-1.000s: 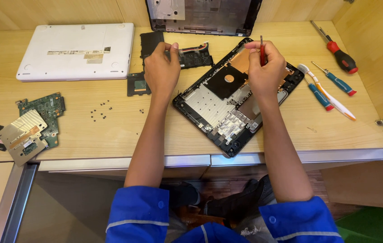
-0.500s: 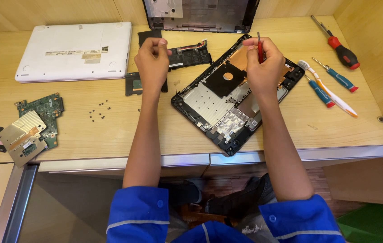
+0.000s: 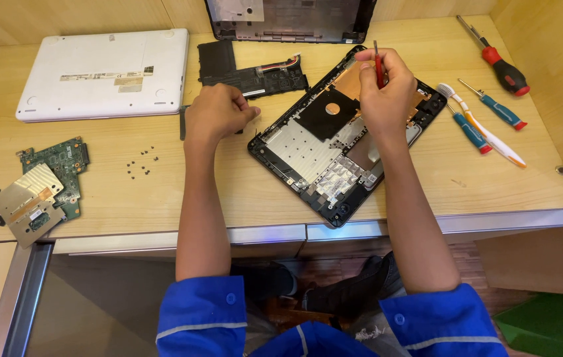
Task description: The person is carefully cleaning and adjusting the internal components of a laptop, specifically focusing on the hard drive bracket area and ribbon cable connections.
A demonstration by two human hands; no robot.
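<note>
**Red-handled driver poised over the open laptop base**

Red plastic shows between the fingers of the right hand (image 3: 387,92), and that's the small screwdriver (image 3: 378,65), held upright in a closed pinch, shaft pointing up, over the far corner of the black laptop base (image 3: 334,149). The base lies on the wooden desk (image 3: 228,192) with its long axis on a diagonal, near end towards the person, far end up by the right hand. So the right hand sits directly above it; the left hand (image 3: 218,114) is off its left edge, just beside the near-left corner, fingers curled in loosely. Whether it grips anything, I cannot tell. Behind the left hand lies the flat black battery pack (image 3: 255,69). Out to the right, spare screwdrivers (image 3: 493,112) rest well apart from both hands.
</note>
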